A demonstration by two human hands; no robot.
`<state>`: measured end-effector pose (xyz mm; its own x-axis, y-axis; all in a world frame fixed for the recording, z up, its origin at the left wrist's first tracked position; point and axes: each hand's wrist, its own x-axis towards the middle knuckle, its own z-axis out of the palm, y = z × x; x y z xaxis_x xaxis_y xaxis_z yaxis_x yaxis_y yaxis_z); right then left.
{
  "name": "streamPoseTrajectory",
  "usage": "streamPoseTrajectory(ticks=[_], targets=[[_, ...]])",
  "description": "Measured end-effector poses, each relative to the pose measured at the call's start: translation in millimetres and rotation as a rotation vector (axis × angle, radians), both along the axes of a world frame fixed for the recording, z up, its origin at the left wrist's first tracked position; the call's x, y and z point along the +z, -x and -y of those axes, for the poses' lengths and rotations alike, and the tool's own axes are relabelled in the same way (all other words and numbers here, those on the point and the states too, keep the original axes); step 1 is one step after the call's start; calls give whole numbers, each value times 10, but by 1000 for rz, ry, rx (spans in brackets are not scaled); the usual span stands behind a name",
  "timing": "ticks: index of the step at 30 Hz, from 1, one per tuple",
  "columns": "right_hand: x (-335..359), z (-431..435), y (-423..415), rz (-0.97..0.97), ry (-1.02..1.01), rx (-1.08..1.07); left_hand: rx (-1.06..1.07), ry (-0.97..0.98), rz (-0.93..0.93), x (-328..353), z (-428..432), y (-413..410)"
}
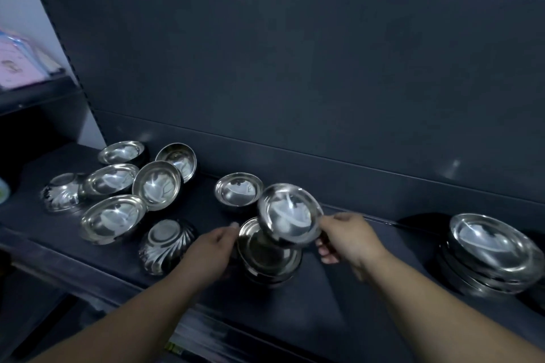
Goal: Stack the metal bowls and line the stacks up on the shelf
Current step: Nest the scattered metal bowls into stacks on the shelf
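My right hand (pixel 349 240) pinches the rim of a shiny metal bowl (pixel 290 214), held tilted just above a short stack of bowls (pixel 267 256) on the dark shelf (pixel 339 289). My left hand (pixel 211 253) curls against the left side of that stack. One upright bowl (pixel 238 191) stands just behind the stack. Several loose bowls (pixel 113 218) lie scattered to the left, some upright, and two upside down (pixel 166 246). A taller finished stack (pixel 492 253) sits at the far right.
A dark back panel (pixel 295 82) rises behind the shelf. At the left stands a neighbouring shelf unit with pink and blue packets (pixel 17 62). The shelf's front edge (pixel 103 277) runs diagonally below the bowls.
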<state>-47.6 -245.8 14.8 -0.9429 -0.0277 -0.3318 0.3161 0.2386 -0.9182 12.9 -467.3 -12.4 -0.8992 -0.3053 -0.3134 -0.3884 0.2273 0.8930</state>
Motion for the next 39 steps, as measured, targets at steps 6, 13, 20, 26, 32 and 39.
streamPoseTrajectory(ticks=[6, 13, 20, 26, 32, 39], targets=[[-26, 153, -72, 34, -125, 137, -6, -108, 13, 19, 15, -9], [-199, 89, 149, 96, -44, 35, -15, -85, -46, -16, -6, -55], [-413, 140, 443, 238, 111, -33, 0, -107, -39, -31, -28, -87], [-425, 224, 491, 248, 225, -120, 4, -225, -2, -82, 13, -119], [-185, 96, 463, 148, 247, -176, 0, -295, -14, -122, 9, -92], [183, 14, 109, 49, 186, -107, -12, -346, -6, -110, -2, 8]])
